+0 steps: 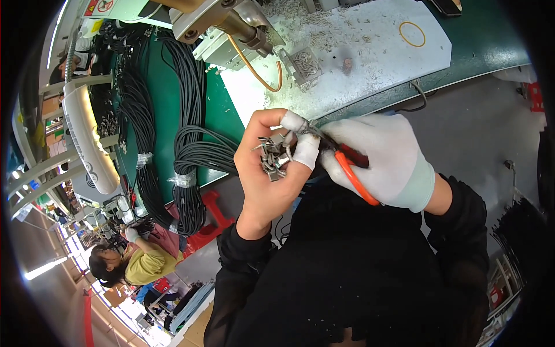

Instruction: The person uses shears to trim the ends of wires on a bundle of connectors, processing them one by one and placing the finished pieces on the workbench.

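Metal clips (274, 153) fill the middle of the frame, heaped in the curled palm of the left hand (263, 191), its taped thumb and forefinger pinched together at the tip of the orange-handled pliers (354, 178); the gloved right hand (384, 159) is clamped on those. We'd call this partway: one small piece seems in hand, too tiny for us to be sure, and the palmful looks left to handle; no finished piece stands out. Up top, we have a pale board (370, 72) littered with metal bits, beneath a machine head (237, 29). Left, black cable bundles (188, 202) lie over the green tabletop (217, 107); lower left, a co-worker in yellow (151, 263) sits near a red stool (214, 214).
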`<state>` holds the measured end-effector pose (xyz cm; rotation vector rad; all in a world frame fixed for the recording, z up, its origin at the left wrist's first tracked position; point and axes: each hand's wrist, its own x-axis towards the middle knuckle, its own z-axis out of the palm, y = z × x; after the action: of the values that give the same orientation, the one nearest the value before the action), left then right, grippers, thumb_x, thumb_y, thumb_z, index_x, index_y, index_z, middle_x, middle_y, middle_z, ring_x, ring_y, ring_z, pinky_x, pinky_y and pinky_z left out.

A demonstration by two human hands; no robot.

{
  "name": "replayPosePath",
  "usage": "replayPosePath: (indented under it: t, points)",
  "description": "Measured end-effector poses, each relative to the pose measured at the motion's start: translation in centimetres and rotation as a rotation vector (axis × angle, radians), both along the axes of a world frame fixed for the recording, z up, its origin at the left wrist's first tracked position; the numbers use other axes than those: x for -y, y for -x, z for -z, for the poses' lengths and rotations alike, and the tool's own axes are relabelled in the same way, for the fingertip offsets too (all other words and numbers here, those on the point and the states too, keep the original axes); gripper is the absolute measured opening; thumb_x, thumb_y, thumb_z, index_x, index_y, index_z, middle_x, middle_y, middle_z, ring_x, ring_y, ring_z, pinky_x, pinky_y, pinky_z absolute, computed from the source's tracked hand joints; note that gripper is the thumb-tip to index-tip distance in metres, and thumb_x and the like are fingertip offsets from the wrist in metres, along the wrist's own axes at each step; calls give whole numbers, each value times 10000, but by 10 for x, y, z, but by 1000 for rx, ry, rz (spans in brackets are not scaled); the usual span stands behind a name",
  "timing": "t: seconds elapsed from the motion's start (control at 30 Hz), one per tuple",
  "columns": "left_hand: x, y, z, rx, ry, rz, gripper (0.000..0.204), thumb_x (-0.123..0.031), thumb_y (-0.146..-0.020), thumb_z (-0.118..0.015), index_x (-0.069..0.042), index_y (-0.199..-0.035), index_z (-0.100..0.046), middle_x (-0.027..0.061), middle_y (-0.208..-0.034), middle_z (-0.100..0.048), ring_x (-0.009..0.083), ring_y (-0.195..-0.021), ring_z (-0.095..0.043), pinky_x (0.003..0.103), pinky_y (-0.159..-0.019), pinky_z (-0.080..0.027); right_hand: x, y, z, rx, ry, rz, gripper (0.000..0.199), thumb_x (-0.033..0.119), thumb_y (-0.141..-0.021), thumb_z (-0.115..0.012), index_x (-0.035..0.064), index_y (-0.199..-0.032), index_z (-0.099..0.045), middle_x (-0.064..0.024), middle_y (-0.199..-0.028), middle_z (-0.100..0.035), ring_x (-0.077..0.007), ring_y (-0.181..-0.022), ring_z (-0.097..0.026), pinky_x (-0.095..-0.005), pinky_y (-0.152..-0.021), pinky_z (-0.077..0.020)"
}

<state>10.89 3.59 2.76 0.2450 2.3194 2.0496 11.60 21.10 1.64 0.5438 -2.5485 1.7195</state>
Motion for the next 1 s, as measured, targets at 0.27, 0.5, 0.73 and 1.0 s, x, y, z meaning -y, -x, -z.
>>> replayPosePath:
  t: [0.27,0.5,0.73,1.0]
  points:
    - [1,-1,-5,214,-105,-16,220,57,-780,-655,-29,-940,-530,-72,-666,-521,-28,-563,-416,143,-512,-326,5,2,5,-213,-161,53,147,162,-738,-700,72,-805,-605,-84,-605,-542,-270,-546,-570,-349,-479,-433]
    - [3,5,2,183,-23,-85,205,67,-775,-666,-22,-924,-557,-58,-657,-526,-16,-569,-435,155,-508,-353,9,-3,5,235,100,-63,124,148,-786,-650,35,-804,-603,-86,-589,-539,-224,-504,-533,-307,-483,-417]
    - [43,42,35,517,-346,-120,90,-20,-828,-650,-11,-886,-581,-44,-609,-462,22,-494,-374,183,-445,-278,-9,32,21,174,40,143,164,158,-853,-578,6,-795,-601,-29,-566,-540,-88,-476,-516,-249,-453,-394]
    - [37,99,48,579,-261,85,104,-91,-866,-618,-5,-912,-580,-24,-616,-458,34,-470,-343,202,-416,-233,0,116,26,614,206,-103,262,221,-894,-568,4,-746,-573,-61,-543,-566,-143,-418,-566,-247,-396,-437]
